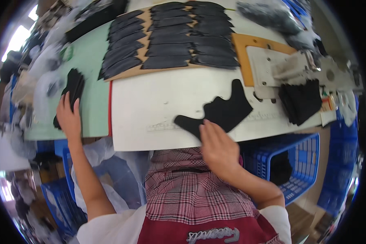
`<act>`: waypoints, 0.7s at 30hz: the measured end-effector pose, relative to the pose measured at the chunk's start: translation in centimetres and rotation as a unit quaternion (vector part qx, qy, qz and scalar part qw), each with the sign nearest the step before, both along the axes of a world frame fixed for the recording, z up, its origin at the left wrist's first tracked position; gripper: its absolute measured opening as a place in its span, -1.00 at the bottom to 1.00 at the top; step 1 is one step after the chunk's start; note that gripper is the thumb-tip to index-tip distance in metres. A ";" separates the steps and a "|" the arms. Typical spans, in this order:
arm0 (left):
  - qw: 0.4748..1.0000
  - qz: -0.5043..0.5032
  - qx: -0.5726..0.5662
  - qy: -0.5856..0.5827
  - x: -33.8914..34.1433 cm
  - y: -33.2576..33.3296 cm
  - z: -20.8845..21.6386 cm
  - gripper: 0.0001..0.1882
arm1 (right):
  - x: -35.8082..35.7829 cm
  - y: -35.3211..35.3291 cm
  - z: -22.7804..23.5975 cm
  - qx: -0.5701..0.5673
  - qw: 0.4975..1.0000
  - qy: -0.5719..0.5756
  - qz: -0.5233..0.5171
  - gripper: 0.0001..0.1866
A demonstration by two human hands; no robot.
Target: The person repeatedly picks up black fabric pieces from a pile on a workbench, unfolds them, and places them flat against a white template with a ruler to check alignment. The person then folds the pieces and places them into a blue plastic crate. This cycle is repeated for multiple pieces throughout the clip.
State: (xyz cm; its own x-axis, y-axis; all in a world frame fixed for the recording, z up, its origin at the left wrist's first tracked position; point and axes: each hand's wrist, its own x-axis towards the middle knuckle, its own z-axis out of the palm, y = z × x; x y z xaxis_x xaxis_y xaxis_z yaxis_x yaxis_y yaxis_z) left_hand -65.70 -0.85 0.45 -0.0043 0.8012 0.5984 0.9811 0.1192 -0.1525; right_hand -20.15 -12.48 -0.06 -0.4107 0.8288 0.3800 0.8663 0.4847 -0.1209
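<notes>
On the white tabletop [150, 105] lies a black cut fabric piece [229, 110] with a curved, notched outline. My right hand [218, 146] rests on its near edge, fingers stretched out over the cloth and the thumb hidden. Over to the left, a narrow stack of black fabric pieces [74, 84] sits on a pale green board [95, 97]. The fingers of my left hand [70, 116] reach over this stack, thumb spread from the others and touching the cloth. Whether a single layer is lifted there cannot be made out.
Rows of dark, folded fabric pieces [168, 38] cover a brown board at the back. To the right stand a sewing machine [280, 67] and a black fabric pile [301, 101]. A blue basket [295, 162] with dark cloth is below the table's right edge; plastic bags [46, 61] crowd the left.
</notes>
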 end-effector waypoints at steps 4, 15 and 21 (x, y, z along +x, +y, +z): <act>0.989 -0.122 0.044 -0.076 6.7 1.3 2.2 -0.53 | -2.1 1.5 0.7 -0.022 0.999 0.025 -0.012 -0.36; 0.890 -0.423 -0.108 -0.133 27.2 7.8 0.2 -0.73 | 3.9 8.1 1.9 0.018 0.987 0.156 -0.027 -0.74; 0.867 -0.426 -0.168 -0.198 26.1 9.9 0.0 -0.77 | 5.8 10.0 1.6 0.024 0.977 0.214 -0.009 -0.80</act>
State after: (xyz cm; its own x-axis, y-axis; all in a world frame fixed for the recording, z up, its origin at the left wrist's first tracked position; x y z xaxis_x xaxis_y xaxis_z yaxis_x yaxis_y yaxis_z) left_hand -39.59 9.02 0.48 0.5224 0.7431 0.4182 0.6746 -0.6601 0.3304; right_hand -14.35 -2.51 1.54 -0.1912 0.8118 0.5518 0.7505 0.4832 -0.4508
